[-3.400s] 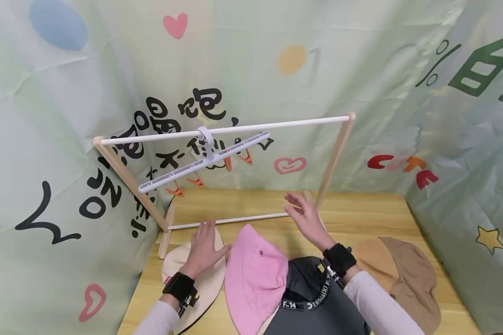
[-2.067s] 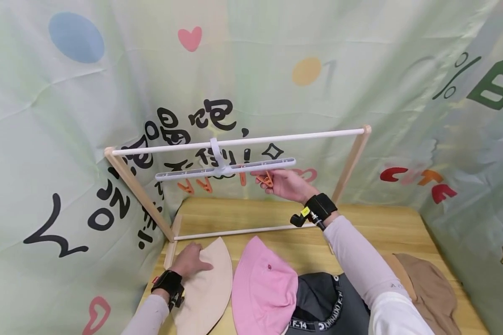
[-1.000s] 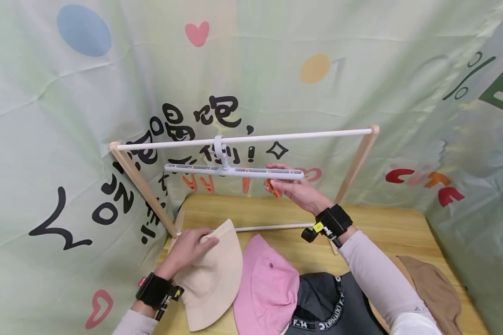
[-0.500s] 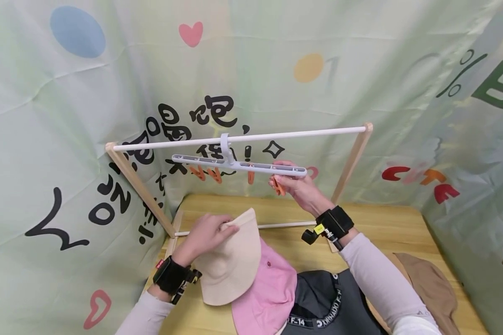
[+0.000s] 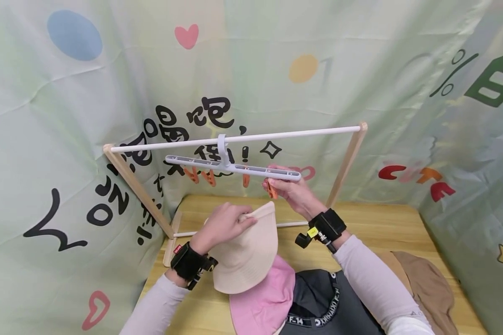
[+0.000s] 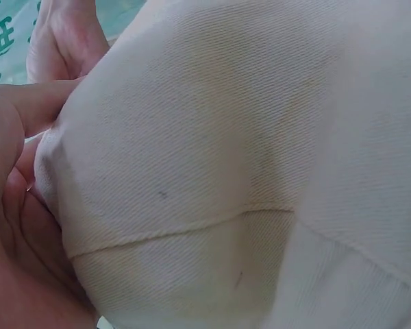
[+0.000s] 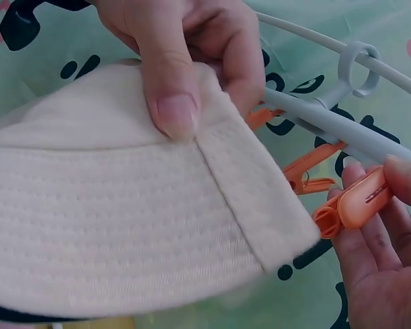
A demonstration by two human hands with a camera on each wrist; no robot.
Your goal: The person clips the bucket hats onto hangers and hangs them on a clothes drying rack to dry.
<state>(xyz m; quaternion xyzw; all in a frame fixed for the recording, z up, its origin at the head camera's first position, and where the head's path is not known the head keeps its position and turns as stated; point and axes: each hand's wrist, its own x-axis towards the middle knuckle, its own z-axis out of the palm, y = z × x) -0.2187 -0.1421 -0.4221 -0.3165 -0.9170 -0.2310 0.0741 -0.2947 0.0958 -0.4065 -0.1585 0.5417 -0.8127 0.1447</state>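
Observation:
My left hand [image 5: 222, 225] pinches a cream bucket hat [image 5: 245, 256] by its edge, thumb on the near side. The hat hangs tilted, overlapping a pink bucket hat [image 5: 261, 298] in the head view. With thumb and fingers, my right hand [image 5: 297, 193] holds an orange clip [image 7: 359, 199] under the right end of a pale lilac hanger [image 5: 234, 168]. In the right wrist view the hat's corner comes right up to the clip. Several other orange clips [image 5: 210, 177] hang along the hanger. Cream cloth [image 6: 185, 151] fills most of the left wrist view.
The hanger hooks over the white top rail [image 5: 285, 135] of a wooden stand [image 5: 348, 163]. On the wooden table [image 5: 373, 223] lie a dark grey hat [image 5: 339, 307] with lettered trim and a brown-and-tan hat [image 5: 427, 288]. A printed curtain [image 5: 251, 83] encloses the back and sides.
My left hand has lifted the cream hat off the table and carried it rightward towards the hanger's right end. My right hand has reached up and taken hold of the rightmost clip.

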